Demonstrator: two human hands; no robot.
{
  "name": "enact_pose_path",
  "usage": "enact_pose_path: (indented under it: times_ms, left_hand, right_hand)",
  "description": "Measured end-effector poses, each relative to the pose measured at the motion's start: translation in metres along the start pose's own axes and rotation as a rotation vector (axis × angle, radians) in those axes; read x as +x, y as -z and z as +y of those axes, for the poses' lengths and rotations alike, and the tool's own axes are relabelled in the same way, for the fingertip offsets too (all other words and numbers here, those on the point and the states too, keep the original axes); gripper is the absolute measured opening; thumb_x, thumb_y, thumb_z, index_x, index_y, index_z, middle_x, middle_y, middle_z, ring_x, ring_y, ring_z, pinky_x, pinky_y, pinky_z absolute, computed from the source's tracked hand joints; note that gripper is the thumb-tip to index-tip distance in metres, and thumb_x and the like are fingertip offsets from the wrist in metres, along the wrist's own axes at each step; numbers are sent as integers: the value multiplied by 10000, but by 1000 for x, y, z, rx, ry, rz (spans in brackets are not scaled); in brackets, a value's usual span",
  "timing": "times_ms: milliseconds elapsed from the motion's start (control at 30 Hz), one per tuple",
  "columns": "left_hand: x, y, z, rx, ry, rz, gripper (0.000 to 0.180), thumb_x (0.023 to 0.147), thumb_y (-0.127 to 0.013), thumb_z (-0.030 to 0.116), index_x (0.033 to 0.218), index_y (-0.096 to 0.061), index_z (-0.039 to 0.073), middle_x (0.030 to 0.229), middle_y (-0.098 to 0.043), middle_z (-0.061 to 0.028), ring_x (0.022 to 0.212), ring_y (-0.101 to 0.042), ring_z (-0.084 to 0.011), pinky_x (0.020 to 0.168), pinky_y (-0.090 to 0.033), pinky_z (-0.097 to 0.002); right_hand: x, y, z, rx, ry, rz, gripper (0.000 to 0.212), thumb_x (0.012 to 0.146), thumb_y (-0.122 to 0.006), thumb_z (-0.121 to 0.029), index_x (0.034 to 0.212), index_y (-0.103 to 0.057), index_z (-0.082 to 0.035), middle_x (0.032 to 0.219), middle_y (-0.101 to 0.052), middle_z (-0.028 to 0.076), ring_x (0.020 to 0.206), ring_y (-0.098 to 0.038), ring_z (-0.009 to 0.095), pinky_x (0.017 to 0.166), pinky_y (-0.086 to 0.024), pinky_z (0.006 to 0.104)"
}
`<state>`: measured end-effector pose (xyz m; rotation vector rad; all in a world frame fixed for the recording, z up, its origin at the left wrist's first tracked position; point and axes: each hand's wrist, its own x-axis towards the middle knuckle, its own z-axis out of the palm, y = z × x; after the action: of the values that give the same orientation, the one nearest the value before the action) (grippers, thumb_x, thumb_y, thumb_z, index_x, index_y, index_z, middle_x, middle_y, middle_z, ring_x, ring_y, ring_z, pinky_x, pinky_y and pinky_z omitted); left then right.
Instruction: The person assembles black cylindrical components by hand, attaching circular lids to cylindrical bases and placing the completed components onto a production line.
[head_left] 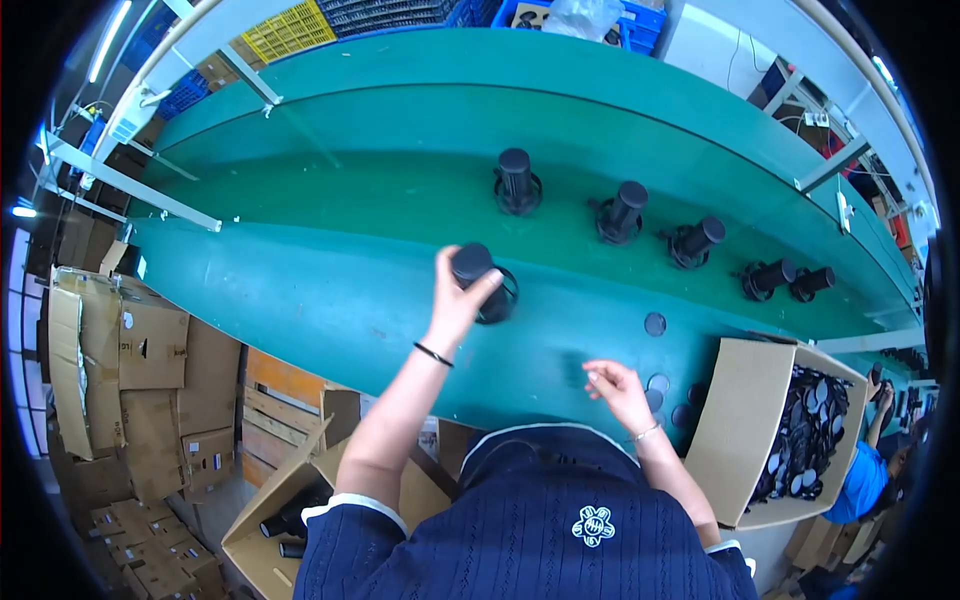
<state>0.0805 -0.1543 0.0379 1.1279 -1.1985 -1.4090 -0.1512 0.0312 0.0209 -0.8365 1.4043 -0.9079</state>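
My left hand (460,293) is wrapped round a black cylinder in a ring-shaped mount (472,262), which looks like a desk microphone. It stands nearly upright over the near part of the green work surface (330,290). Part of its side is hidden by my fingers. My right hand (618,392) hovers over the bench near my body, fingers loosely bent and a little apart, and nothing shows in them. Close to it lie pale round discs (657,384) and dark round discs (684,415). One more dark disc (655,323) lies farther off.
Along the green belt stand several similar black cylinders (515,180). At right, a cardboard box (712,440) holds many black discs (815,420). An open carton (250,545) with black cylinders sits at lower left. Metal posts (130,180) frame the bench. Another person (865,485) is far right.
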Motion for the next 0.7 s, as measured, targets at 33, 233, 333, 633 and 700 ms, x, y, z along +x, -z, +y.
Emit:
enact_pose_path:
  times_ms: [33, 233, 333, 633, 700]
  left_hand:
    - [28, 14, 1, 48, -82, 59, 611, 737, -740, 82, 1198, -343, 28, 1029, -526, -61, 952, -525, -151, 842, -444, -299]
    - [173, 59, -28, 379, -299, 302, 669, 658, -801, 118, 1161, -371, 19, 1040, -531, -114, 956, -539, -210, 832, -455, -336]
    - [218, 64, -46, 509, -342, 418, 686, 601, -838, 153, 1117, -406, 19, 1060, -520, -157, 967, -538, -281, 840, -448, -373]
    - [202, 95, -61, 603, -212, 543, 731, 627, -819, 177, 1216, -418, 15, 1072, -547, -153, 979, -554, -241, 857, -454, -342]
    - [175, 112, -47, 456, -33, 401, 639, 652, -798, 170, 1182, -476, 12, 1096, -545, -156, 1010, -544, -254, 865, -451, -346]
  right_hand:
    - [2, -1, 4, 0, 18, -4, 187, 892, -537, -76, 1062, -599, -32, 841, -607, 13, 756, -587, 96, 637, -494, 230]
    - [20, 18, 29, -191, 49, 60, 168, 877, -554, -68, 1023, -613, -10, 767, -613, 18, 687, -584, 82, 602, -482, 234]
    - [40, 53, 47, -507, 175, 195, 200, 829, -592, -49, 1026, -618, -25, 851, -624, 77, 759, -604, 133, 607, -489, 265]
    - [70, 96, 49, -1177, 47, 619, 543, 720, -648, -10, 1232, -489, -96, 1221, -478, 176, 1099, -452, 358, 931, -402, 402]
    - [71, 102, 52, -1206, 42, 524, 570, 718, -652, -14, 1251, -468, -91, 1224, -473, 178, 1108, -441, 368, 961, -381, 409]
